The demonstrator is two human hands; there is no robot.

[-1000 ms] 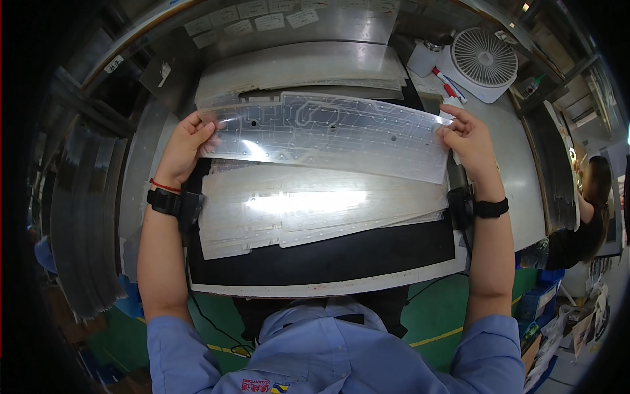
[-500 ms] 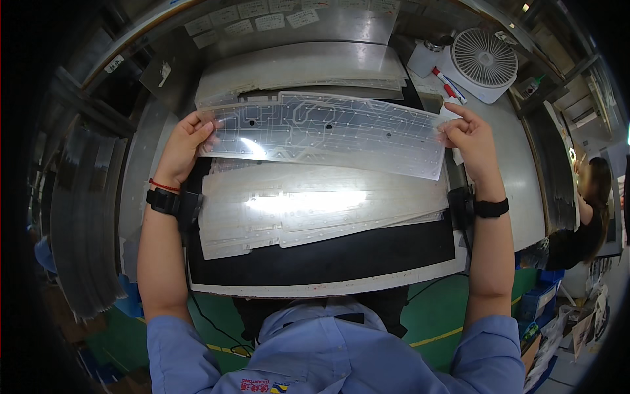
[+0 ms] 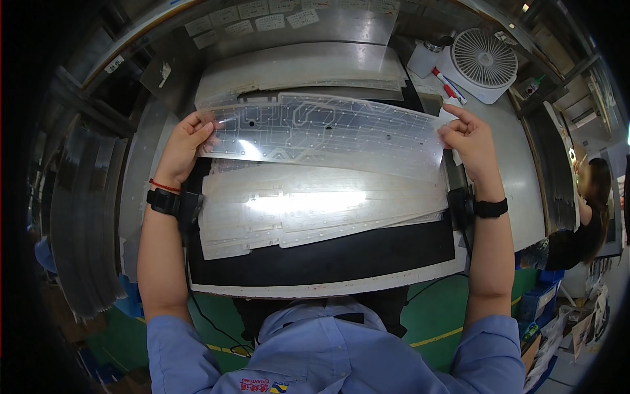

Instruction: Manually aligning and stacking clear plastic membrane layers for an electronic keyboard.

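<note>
A long, clear flexible circuit sheet [image 3: 354,134] with fine traces and small dots is held up between my hands, tilted and slightly bowed. My left hand [image 3: 197,133] pinches its left end between thumb and fingers. At the opposite end, my right hand [image 3: 464,134] grips the right edge, its index finger raised off the sheet. Below lies a loose pile of similar clear sheets [image 3: 315,223], fanned a little, with a bright light reflected on it. Behind the held sheet rests another stack of sheets [image 3: 315,62]. Its front part is hidden by the raised sheet.
A black mat [image 3: 328,266] covers the worktable. At the back right stand a white fan [image 3: 484,59], a bottle [image 3: 425,59] and markers [image 3: 451,85]. Tall sheet stacks [image 3: 85,223] line the left side. Another person [image 3: 584,223] sits at the far right.
The right end of the held sheet has tilted and flexed slightly, with its glare shifting. My right hand has moved a touch left; my left hand stays in place.
</note>
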